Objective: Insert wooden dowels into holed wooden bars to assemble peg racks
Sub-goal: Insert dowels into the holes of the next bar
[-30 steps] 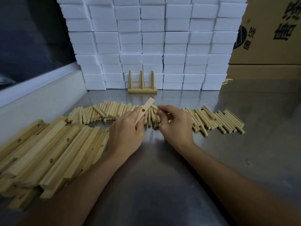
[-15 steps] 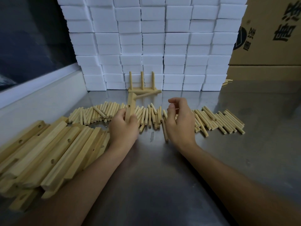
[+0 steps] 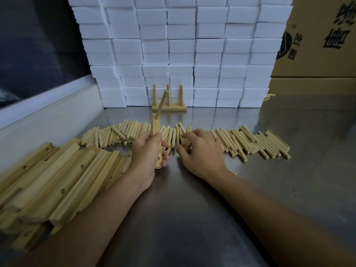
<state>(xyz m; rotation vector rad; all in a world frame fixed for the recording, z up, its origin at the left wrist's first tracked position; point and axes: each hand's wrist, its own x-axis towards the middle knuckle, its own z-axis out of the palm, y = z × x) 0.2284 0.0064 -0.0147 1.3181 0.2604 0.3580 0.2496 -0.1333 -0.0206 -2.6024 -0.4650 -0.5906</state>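
Note:
My left hand (image 3: 147, 149) grips a holed wooden bar (image 3: 156, 130) held roughly upright, its lower end near the table. One dowel (image 3: 161, 104) sticks out of the bar's top hole, slanting up and to the right. My right hand (image 3: 200, 151) rests palm down on the row of loose dowels (image 3: 250, 141), fingertips touching dowels near the middle of the row; whether it pinches one I cannot see. A finished peg rack (image 3: 169, 108) with three upright dowels stands at the back against the white blocks.
A heap of holed wooden bars (image 3: 50, 180) lies at the left on the steel table (image 3: 289, 189). A wall of white foam blocks (image 3: 183, 51) closes the back, cardboard boxes (image 3: 317, 45) stand at the back right, and a white ledge (image 3: 44, 105) runs along the left.
The bar in my left hand turned from slanted to upright and now carries a dowel in its top hole. My right hand left the bar and dropped onto the dowel row.

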